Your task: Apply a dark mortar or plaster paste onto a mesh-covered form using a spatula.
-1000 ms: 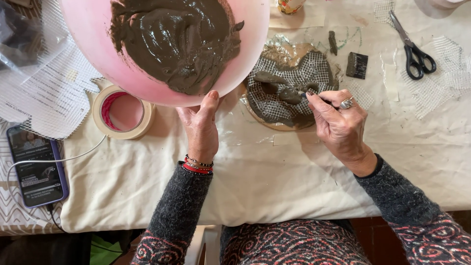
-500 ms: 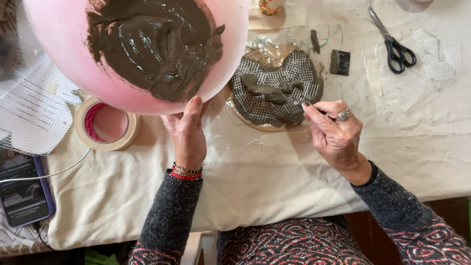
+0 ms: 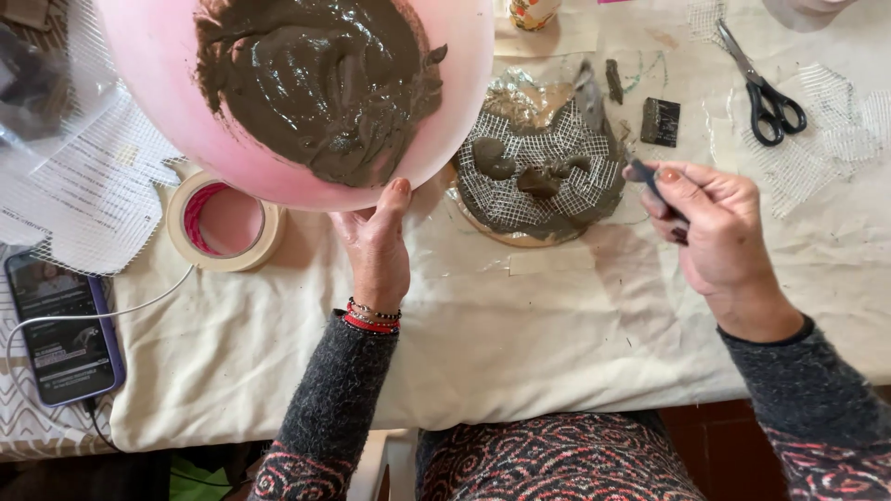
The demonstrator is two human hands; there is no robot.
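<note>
My left hand (image 3: 376, 250) holds up a pink bowl (image 3: 186, 121) tilted toward me, thumb on its rim. Thick dark brown paste (image 3: 320, 79) fills it. My right hand (image 3: 715, 232) pinches a thin dark tool (image 3: 645, 176), its paste-coated blade (image 3: 591, 97) resting on the right edge of a round mould (image 3: 543, 172). The mould is covered with white mesh and foil, with dabs of brown paste on it. It lies on a cream cloth (image 3: 520, 325) between my two hands.
A roll of masking tape (image 3: 225, 221) lies under the bowl at left. A phone (image 3: 63, 325) with a cable sits at the left edge. Black scissors (image 3: 763, 88), a small dark block (image 3: 661, 121) and mesh scraps (image 3: 835, 130) lie at the upper right.
My right hand has pulled back to the right, away from the mould's centre. The bowl stays held up and tilted in my left hand.
</note>
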